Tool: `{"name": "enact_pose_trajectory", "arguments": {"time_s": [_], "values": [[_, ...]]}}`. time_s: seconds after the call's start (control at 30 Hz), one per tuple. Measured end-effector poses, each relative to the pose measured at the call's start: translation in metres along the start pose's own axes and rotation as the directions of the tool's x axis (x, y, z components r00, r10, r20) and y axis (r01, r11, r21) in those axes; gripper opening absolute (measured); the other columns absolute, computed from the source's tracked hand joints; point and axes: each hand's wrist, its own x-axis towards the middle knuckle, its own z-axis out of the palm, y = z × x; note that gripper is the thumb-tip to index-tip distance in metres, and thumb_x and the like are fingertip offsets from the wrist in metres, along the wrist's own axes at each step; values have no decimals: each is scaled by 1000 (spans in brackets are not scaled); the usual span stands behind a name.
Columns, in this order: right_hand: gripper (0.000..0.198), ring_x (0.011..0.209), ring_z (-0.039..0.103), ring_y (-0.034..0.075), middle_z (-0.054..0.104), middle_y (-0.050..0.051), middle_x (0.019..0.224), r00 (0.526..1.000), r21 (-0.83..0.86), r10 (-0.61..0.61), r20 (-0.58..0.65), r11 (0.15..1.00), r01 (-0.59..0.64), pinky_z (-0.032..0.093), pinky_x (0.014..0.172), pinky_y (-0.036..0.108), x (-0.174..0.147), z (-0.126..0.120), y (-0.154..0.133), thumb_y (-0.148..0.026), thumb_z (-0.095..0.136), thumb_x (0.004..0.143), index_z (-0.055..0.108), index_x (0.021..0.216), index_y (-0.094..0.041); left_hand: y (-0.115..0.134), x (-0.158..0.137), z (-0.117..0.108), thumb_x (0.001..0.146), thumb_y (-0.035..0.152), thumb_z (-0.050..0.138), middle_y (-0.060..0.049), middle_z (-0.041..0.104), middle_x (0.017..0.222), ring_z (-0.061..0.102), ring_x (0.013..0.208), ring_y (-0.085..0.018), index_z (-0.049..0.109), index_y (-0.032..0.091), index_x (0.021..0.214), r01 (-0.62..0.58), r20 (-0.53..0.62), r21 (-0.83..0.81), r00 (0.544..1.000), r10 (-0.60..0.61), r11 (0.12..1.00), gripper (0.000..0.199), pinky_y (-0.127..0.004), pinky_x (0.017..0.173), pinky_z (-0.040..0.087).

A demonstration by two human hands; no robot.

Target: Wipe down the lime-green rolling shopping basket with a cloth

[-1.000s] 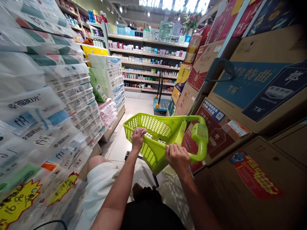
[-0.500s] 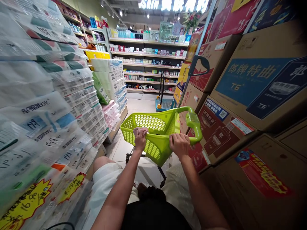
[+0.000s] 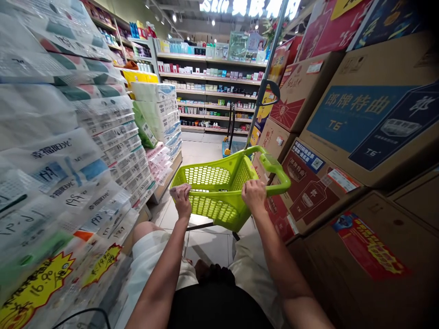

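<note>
A lime-green shopping cart [image 3: 219, 208] with a perforated plastic basket stands in front of my knees, its handle to the right. My left hand [image 3: 183, 203] is closed on a greyish-pink cloth [image 3: 179, 190], which lies against the near rim at the basket's left corner. My right hand [image 3: 254, 194] grips the near rim at the right end, beside the handle [image 3: 277, 171]. A grey pole with a hooked grip [image 3: 269, 92] rises behind the cart's handle. The basket's floor is only partly visible.
Plastic-wrapped paper packs [image 3: 99, 151] are piled along the left. Stacked cardboard cartons [image 3: 366, 109] line the right side. A blue platform trolley [image 3: 233, 147] stands on the tiled floor [image 3: 197, 148] ahead, before shelves of small goods [image 3: 209, 78].
My left hand, with the cloth, has slid left along the rim to the basket's corner. The cart has turned slightly, and my right hand has shifted a little left. The pole has moved left.
</note>
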Motion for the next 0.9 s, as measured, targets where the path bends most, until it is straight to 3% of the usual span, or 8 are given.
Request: {"name": "enact_pose_trajectory", "arguments": {"time_s": [0.07,0.2,0.3,0.4,0.47,0.8,0.9], "values": [[30,92,59,26,76,14,96,995,48,-49,83,998,45,29,92,39,3,10,-24,-30,53,100,77,89,-16,6,-9,1,97,28,57,-18,53,136,60,122,-30,67,21,117,-14,38,-9,999,14,1000,23,-45,101,53],[49,75,60,22,76,14,77,975,68,28,220,997,-44,29,84,39,0,27,-42,-35,47,104,79,72,-15,10,-26,-3,98,24,53,-14,58,132,61,123,-27,65,23,120,-73,95,-66,992,79,995,24,-43,105,52],[48,73,60,21,78,13,78,984,90,-7,177,996,-9,29,81,37,-5,32,-28,-31,47,102,80,70,-16,1,-27,-7,98,23,52,-15,61,127,59,124,-28,65,22,118,14,-83,-58,996,-18,998,24,-46,112,47],[46,72,58,19,77,11,76,990,85,-46,133,996,35,28,80,37,-7,34,-12,-29,49,100,79,67,-18,-8,-21,-7,97,24,51,-18,62,125,57,125,-30,64,19,116,178,-278,-66,942,-190,982,23,-49,114,44],[46,73,57,19,77,10,75,991,84,-58,121,995,48,28,80,36,-8,35,-6,-28,49,99,78,65,-18,-10,-21,-2,98,24,51,-19,63,125,56,126,-31,63,18,118,235,-312,-89,916,-251,968,25,-49,114,43],[46,73,54,19,77,9,75,990,120,-48,130,992,32,27,80,36,-11,40,8,-30,48,99,77,66,-16,6,-78,27,100,30,52,-23,61,134,64,125,-28,49,16,135,386,-260,-227,861,-437,894,38,-42,109,49],[48,72,52,18,75,9,74,990,118,-52,127,992,37,26,79,36,-11,39,9,-29,46,100,76,65,-17,11,-91,35,101,35,52,-19,64,129,67,120,-25,50,20,130,376,-185,-227,889,-419,898,33,-40,103,53]]}}
